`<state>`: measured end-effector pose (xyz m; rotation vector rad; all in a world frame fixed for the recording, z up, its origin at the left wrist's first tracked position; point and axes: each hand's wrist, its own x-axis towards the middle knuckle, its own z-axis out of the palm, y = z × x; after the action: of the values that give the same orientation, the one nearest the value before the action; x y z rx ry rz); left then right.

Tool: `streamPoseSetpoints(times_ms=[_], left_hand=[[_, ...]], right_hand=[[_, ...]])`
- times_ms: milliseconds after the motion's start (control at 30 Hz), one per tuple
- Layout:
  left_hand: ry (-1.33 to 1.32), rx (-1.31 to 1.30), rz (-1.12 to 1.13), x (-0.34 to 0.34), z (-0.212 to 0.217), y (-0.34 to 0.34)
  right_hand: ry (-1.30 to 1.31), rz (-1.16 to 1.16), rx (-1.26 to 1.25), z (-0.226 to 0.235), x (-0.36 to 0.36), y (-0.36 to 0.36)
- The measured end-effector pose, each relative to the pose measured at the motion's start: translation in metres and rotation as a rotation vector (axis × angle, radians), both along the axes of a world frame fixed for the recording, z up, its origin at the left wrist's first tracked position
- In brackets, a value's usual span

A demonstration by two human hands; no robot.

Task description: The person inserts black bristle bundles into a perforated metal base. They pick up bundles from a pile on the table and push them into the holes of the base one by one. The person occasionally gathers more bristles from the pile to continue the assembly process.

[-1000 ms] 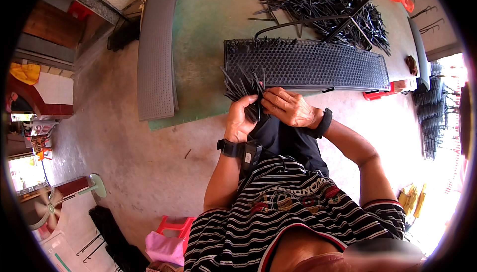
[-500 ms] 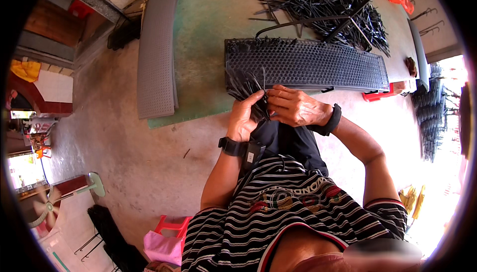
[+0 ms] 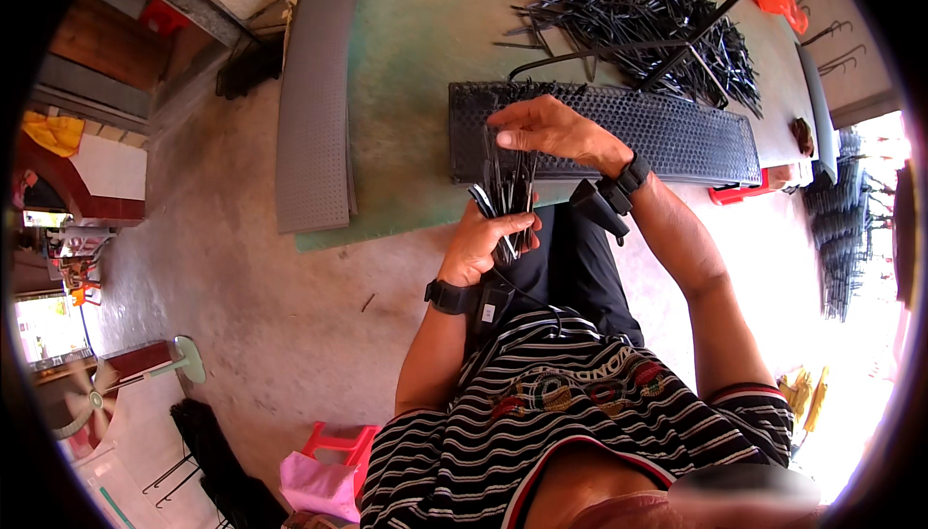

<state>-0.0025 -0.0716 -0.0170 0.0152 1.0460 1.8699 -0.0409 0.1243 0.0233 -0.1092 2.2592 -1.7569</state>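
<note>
While upright, black strips (image 3: 510,191) fill left hand (image 3: 480,244).

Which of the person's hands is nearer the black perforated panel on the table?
Right. The right hand reaches over the black perforated panel; the left hand holds a bundle of thin black rods below its near edge.

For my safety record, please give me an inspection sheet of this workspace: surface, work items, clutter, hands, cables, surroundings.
Surface: green table, worn, partly bare.
Work items: black perforated panel lying flat by the table's near edge; bundle of thin black rods upright in the left hand.
Clutter: loose pile of black rods behind the panel; grey perforated panel on the table's left edge.
Hands: left grips the bundle; right hand above it, fingertips at the rod tops. Both wrists carry black bands.
Cables: thin black lead at the person's front.
Surroundings: concrete floor, standing fan, pink stool.
</note>
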Motion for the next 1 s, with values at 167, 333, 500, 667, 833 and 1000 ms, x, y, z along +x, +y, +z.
streamPoseSetpoints(times_ms=[167,333,500,667,833,1000], left_hand=[[-0.047,-0.04,-0.042,-0.004,-0.007,-0.003],[-0.161,0.054,-0.072,-0.006,-0.005,-0.001],[-0.259,0.114,-0.033,-0.004,-0.006,0.005],[-0.164,0.104,-0.035,-0.01,-0.018,0.008],[-0.128,0.025,0.044,-0.007,-0.022,0.015],[-0.097,-0.041,0.032,-0.008,-0.021,0.018]], right_hand=[[-0.005,0.078,-0.005,-0.01,-0.008,-0.002],[0.016,0.035,0.104,-0.005,-0.008,-0.005],[0.017,-0.087,0.033,-0.012,-0.004,-0.001],[-0.09,-0.227,-0.006,-0.006,-0.001,0.0],[-0.142,-0.346,-0.286,-0.005,0.009,-0.005],[-0.142,-0.447,-0.393,-0.007,0.016,-0.004]])
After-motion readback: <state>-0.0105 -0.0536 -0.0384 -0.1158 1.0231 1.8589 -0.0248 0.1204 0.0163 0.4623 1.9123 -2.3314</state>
